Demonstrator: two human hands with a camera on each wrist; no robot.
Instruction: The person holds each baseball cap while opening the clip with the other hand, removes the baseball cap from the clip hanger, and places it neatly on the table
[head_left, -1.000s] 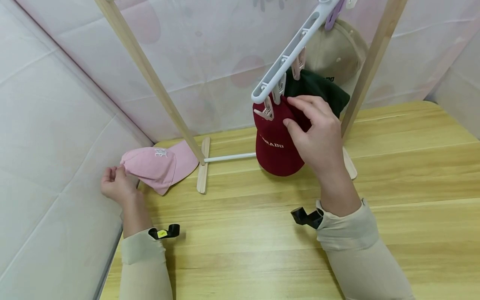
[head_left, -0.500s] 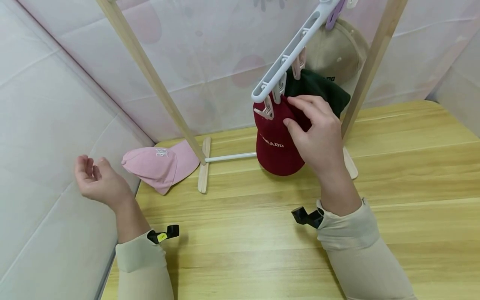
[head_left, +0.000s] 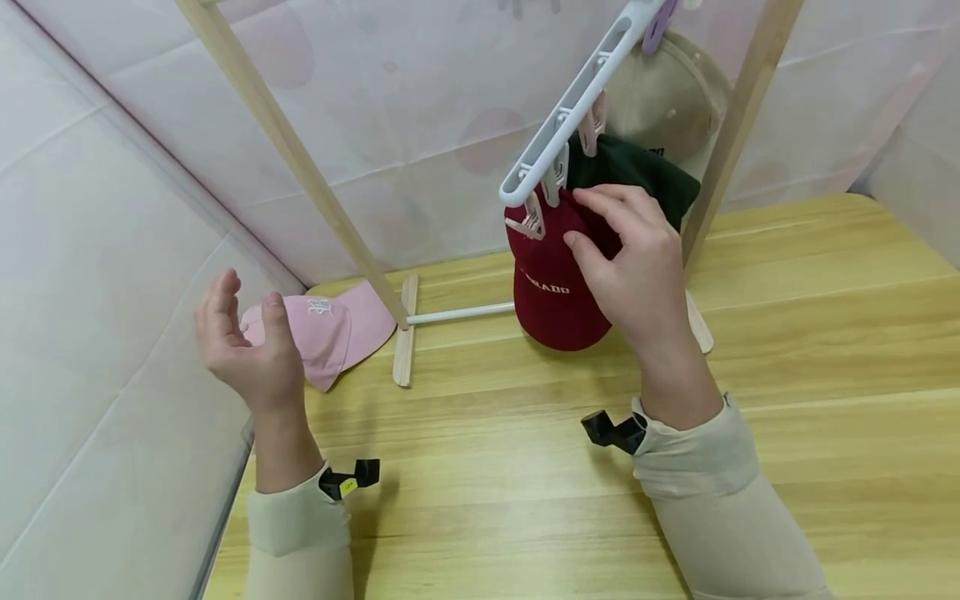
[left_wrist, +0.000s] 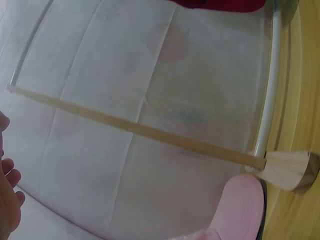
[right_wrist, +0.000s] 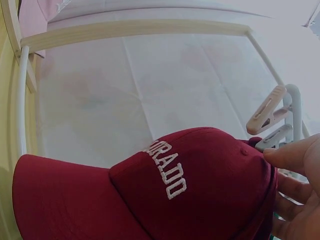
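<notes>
The rack [head_left: 300,167] on the desk [head_left: 750,333] looks light, so a hard tug could tip it or yank the red cap [head_left: 551,283], hanging at the hanger's near end and pinched near its top by the right hand [head_left: 633,267], out of its clip [head_left: 531,218]. Left hand [head_left: 247,350] is up and relaxed, holding nothing, just near the pink cap [head_left: 322,333] lying far left. Red cap's white stitching reads "…ORADO", start hidden; the pink cap's logo is too small to read.

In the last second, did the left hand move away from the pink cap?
Yes. The left hand let go of the pink cap, which lies beside the wooden rack foot, and rose, open.
</notes>
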